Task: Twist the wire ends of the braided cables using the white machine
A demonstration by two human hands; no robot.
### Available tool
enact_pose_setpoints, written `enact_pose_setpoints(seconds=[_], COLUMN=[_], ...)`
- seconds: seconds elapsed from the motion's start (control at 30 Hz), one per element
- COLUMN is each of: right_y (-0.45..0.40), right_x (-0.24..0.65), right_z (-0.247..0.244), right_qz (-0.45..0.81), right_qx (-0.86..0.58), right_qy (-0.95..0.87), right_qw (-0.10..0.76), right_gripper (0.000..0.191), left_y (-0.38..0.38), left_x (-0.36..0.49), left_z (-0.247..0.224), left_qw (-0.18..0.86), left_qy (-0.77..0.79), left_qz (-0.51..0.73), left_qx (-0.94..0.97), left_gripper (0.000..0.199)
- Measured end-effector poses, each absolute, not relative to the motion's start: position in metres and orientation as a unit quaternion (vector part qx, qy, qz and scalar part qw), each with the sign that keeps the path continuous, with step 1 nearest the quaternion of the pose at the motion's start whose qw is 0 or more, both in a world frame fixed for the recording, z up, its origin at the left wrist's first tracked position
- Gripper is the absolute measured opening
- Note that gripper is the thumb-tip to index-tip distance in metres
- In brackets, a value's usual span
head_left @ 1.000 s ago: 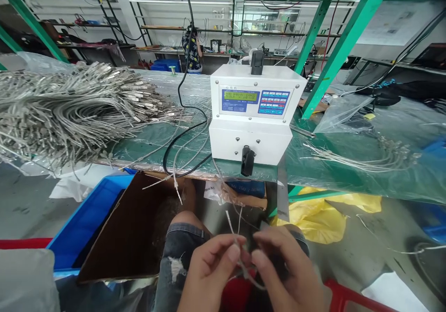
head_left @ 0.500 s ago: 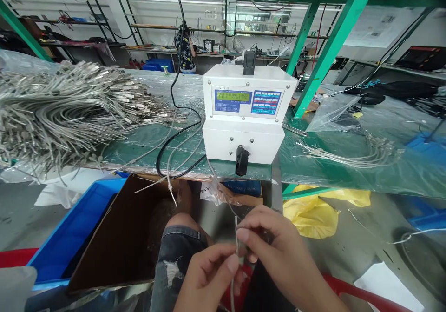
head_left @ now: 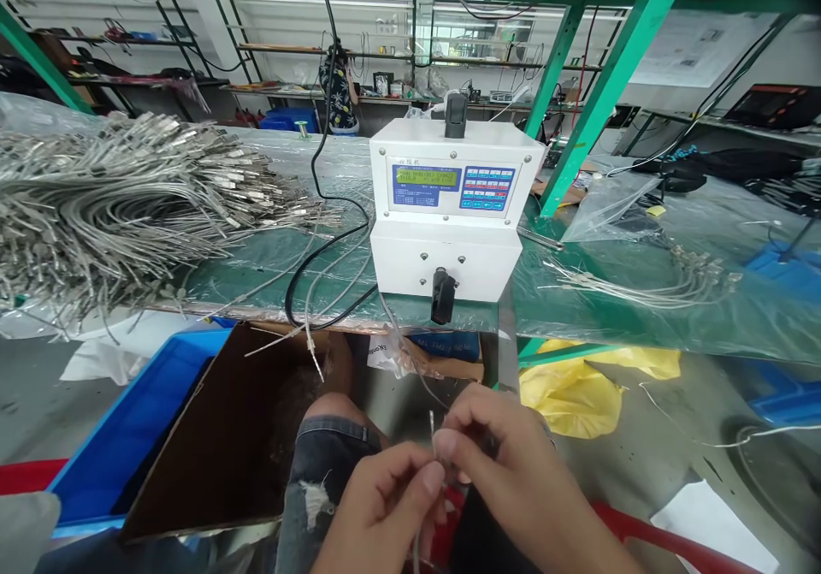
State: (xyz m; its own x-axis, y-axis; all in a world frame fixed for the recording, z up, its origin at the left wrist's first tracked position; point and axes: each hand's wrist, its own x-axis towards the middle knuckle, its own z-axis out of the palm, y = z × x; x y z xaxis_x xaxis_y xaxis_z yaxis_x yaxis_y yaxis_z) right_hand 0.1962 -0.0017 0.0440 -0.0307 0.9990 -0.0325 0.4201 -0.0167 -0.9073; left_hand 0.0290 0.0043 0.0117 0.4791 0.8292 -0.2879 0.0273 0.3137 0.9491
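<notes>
At the bottom centre of the frame, the left hand (head_left: 394,493) pinched a thin grey cable (head_left: 432,424) between thumb and fingers; the right hand (head_left: 491,446) had its thumb and fingertips brought together against the cable just above, though whether they gripped it could not be told. The tip stood up over the fingers and the tail ran below. The cable looked light and flexible, its fine end perhaps easily frayed, so a hold just behind the tip seemed best. Compared with half a second earlier, the hands had drawn closer and less cable showed. Beyond, a white keypad machine (head_left: 410,257) stood mid-frame on the green bench (head_left: 577,326), a cable heap (head_left: 115,206) at left; a person (head_left: 338,99) was upper centre.
</notes>
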Motion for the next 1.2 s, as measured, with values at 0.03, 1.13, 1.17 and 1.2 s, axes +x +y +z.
enact_pose_setpoints(seconds=[0.03,1.13,1.17,1.2], right_y=[-0.002,-0.014,-0.014,-0.014], right_x=[0.196,0.180,0.181,0.181], right_z=[0.044,0.017,0.018,0.019], right_qz=[0.393,0.544,0.548,0.547], right_qx=[-0.591,-0.532,-0.532,-0.533], right_qy=[-0.602,-0.424,-0.422,-0.423], right_qw=[0.366,0.490,0.489,0.488], right_gripper=[0.016,0.022,0.022,0.022], left_y=[0.005,0.003,0.003,0.003], left_x=[0.029,0.030,0.029,0.029], left_z=[0.013,0.005,0.004,0.003], left_qw=[0.697,0.750,0.752,0.755], left_qy=[0.419,0.400,0.399,0.397], left_qz=[0.285,0.279,0.278,0.277], left_qx=[0.507,0.446,0.445,0.442], left_gripper=[0.043,0.043,0.043,0.043])
